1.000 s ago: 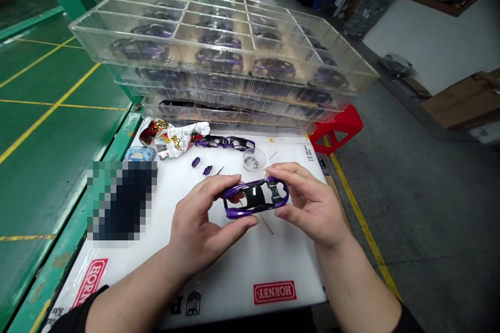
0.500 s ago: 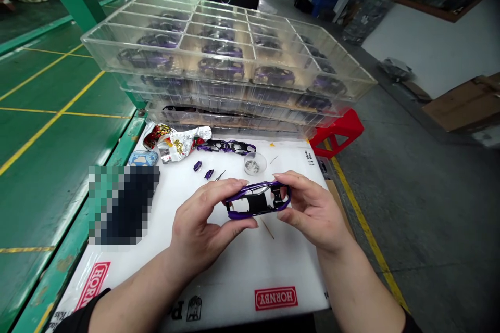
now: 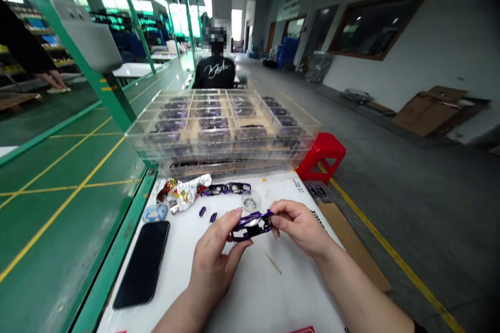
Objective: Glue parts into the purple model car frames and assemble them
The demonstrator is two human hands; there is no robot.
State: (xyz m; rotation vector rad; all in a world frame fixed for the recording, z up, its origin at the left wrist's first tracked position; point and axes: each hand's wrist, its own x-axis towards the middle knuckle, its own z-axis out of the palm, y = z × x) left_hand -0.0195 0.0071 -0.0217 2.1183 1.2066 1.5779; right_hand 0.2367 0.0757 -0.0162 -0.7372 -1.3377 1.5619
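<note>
left hand (image 3: 214, 256) and right hand (image 3: 300, 229) are pinching a purple model car shell (image 3: 250, 228) (black inside showing) between fingers and thumbs.

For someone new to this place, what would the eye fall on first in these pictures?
First comes the stack of clear plastic trays holding purple toy cars, in the centre of the view. Below it, the left hand and right hand hold a purple car body. A bright red stool stands just right of the stack.
</note>
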